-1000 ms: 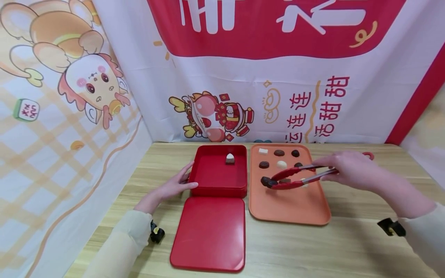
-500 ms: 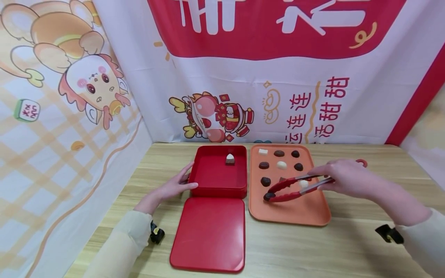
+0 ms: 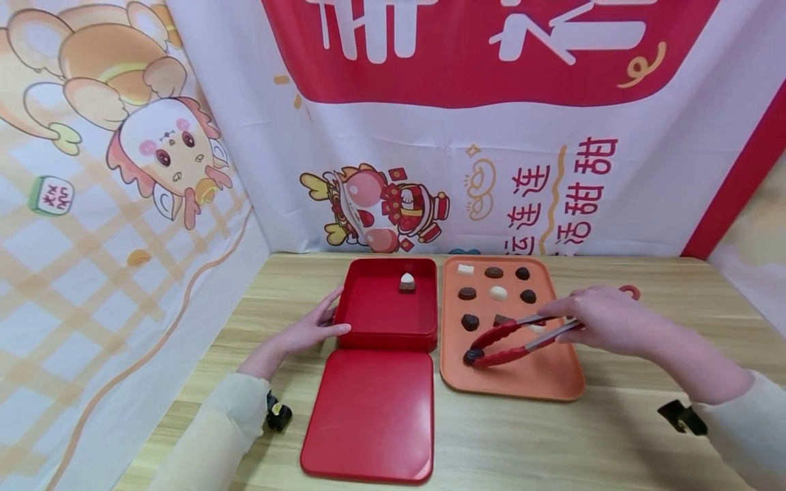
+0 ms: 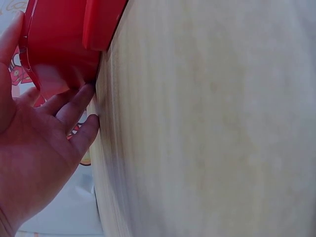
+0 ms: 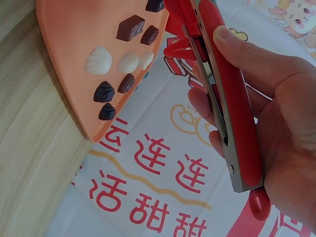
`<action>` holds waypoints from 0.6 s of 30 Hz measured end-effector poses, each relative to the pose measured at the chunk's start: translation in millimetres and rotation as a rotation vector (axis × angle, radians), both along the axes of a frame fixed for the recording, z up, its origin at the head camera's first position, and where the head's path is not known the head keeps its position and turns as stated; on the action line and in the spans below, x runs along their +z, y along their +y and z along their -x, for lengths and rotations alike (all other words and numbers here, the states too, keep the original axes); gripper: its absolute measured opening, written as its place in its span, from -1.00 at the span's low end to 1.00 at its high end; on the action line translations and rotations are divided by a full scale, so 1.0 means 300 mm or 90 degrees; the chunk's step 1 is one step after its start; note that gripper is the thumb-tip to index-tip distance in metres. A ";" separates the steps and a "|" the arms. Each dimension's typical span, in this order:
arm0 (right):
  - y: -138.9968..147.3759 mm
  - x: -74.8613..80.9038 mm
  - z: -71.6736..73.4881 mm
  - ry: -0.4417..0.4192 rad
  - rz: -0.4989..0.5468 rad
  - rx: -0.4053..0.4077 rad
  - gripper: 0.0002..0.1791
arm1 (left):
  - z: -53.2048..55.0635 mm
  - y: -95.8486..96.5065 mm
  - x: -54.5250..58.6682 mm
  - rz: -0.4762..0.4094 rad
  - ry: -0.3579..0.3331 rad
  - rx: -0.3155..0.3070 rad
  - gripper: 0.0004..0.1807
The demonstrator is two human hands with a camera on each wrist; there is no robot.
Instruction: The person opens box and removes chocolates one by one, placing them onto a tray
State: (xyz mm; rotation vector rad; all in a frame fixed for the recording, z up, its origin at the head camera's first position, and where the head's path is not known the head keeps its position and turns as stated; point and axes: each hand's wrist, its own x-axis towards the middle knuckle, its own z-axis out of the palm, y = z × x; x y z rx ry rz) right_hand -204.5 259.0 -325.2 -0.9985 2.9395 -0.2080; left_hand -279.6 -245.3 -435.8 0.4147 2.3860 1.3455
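Observation:
My left hand (image 3: pixel 313 324) rests against the left side of the red box (image 3: pixel 387 341), thumb at its near corner and fingers fairly straight along the wall. In the left wrist view the fingertips (image 4: pixel 84 94) touch the box low down, by the tabletop. Inside the box sits a single chocolate (image 3: pixel 407 283), white on top and brown below. My right hand (image 3: pixel 604 324) grips red-and-steel tongs (image 3: pixel 516 352), thumb along one arm in the right wrist view. Their red tips stand at a dark chocolate (image 3: pixel 471 356) near the front left of the orange tray (image 3: pixel 516 382).
Several more chocolates stand in rows behind the tongs, among them a white shell (image 5: pixel 98 61) and a dark one (image 3: pixel 469 322). The red lid (image 3: pixel 368 416) lies flat in front of the box. A printed cloth (image 3: pixel 381 136) hangs behind the wooden table (image 3: pixel 663 368).
The tongs have carried the dark chocolate from beside another dark one toward the front of the tray. My right hand has shifted slightly nearer and left. The left hand stays at the box.

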 end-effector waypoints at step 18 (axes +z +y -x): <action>-0.002 -0.017 0.005 0.006 0.000 0.004 -0.52 | -0.005 0.002 0.005 -0.002 0.011 -0.006 -0.01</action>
